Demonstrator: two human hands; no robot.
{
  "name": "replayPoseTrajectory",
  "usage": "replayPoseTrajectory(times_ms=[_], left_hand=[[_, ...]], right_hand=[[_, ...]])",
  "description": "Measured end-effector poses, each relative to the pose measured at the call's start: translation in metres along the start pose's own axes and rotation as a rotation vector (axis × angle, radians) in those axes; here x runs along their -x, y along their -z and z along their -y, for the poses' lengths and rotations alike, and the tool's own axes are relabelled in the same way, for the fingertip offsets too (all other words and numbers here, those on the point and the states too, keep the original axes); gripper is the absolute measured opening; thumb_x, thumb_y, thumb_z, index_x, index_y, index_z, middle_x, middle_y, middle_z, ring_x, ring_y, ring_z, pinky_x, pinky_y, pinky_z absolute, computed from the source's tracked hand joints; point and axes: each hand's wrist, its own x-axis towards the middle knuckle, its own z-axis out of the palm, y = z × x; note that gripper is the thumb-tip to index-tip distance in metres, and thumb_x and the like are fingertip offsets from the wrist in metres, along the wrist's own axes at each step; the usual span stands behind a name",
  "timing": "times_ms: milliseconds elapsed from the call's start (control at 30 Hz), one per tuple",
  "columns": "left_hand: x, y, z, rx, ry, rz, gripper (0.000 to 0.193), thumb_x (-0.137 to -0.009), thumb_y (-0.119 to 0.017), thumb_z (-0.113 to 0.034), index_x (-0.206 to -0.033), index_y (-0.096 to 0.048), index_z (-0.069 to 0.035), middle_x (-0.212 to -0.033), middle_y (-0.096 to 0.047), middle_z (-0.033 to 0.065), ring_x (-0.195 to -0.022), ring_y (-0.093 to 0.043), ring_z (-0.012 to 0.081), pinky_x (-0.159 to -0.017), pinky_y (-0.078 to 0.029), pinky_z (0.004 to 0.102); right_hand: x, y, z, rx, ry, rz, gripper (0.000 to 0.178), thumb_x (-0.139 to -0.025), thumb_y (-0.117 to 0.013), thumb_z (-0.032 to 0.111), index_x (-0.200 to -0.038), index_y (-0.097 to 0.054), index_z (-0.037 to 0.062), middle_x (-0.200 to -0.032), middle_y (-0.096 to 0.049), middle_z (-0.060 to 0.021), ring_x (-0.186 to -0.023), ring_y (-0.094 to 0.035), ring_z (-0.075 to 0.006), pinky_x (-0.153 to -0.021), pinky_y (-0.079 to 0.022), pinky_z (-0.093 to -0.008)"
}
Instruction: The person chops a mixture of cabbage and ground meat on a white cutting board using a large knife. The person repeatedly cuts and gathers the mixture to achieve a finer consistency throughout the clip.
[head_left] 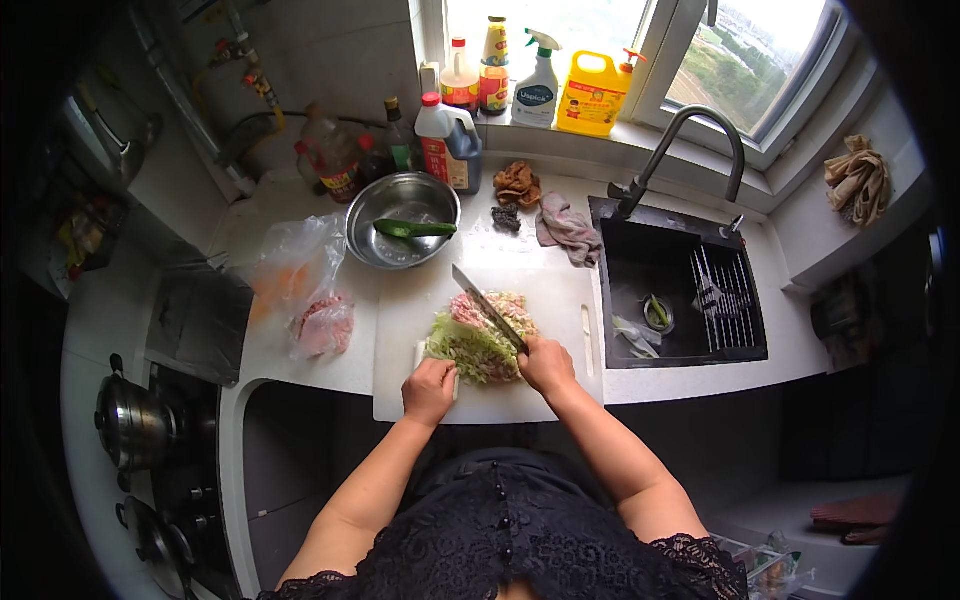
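A white cutting board (400,305) lies on the counter in front of me. On it sits a mound of shredded pale-green vegetable (465,350) with pink chopped meat (467,311) at its far side. My right hand (547,364) is closed round the handle of a kitchen knife (487,304), whose blade slants far-left across the mound. My left hand (430,388) rests at the mound's near-left side with curled fingers. A pale strip shows beside its fingertips; what they grip, if anything, is hidden.
Beyond the board, a steel bowl (361,228) holds a green cucumber-like vegetable (413,229). Bagged meat (325,325) lies left. A black sink (640,262) with a tall faucet (738,150) is right. Bottles (448,145), a spray bottle (537,88) and rags (568,230) stand or lie behind.
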Motion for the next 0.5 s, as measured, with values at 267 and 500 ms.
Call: replayPoseTrajectory(times_ms=[267,500], left_hand=[[0.004,0.002,-0.002,0.007,0.011,0.013,0.009,-0.078,-0.069,-0.014,-0.086,-0.068,-0.011,-0.083,-0.065,0.0066,-0.072,-0.064,0.0284,-0.063,-0.052,0.0374],[0.005,0.002,-0.004,0.018,-0.013,0.014,0.011,-0.077,-0.069,-0.014,-0.088,-0.067,-0.011,-0.082,-0.064,0.0067,-0.073,-0.064,0.0284,-0.063,-0.052,0.0378]], right_hand=[[-0.003,-0.002,-0.007,-0.022,-0.004,-0.004,0.021,-0.077,-0.058,0.021,-0.092,-0.066,0.0084,-0.087,-0.066,-0.0194,-0.087,-0.063,-0.0383,-0.079,-0.05,-0.0468],[-0.004,-0.01,-0.013,0.001,-0.017,0.014,0.02,-0.078,-0.058,0.021,-0.092,-0.066,0.0091,-0.089,-0.066,-0.0198,-0.087,-0.062,-0.0392,-0.079,-0.05,-0.0483]])
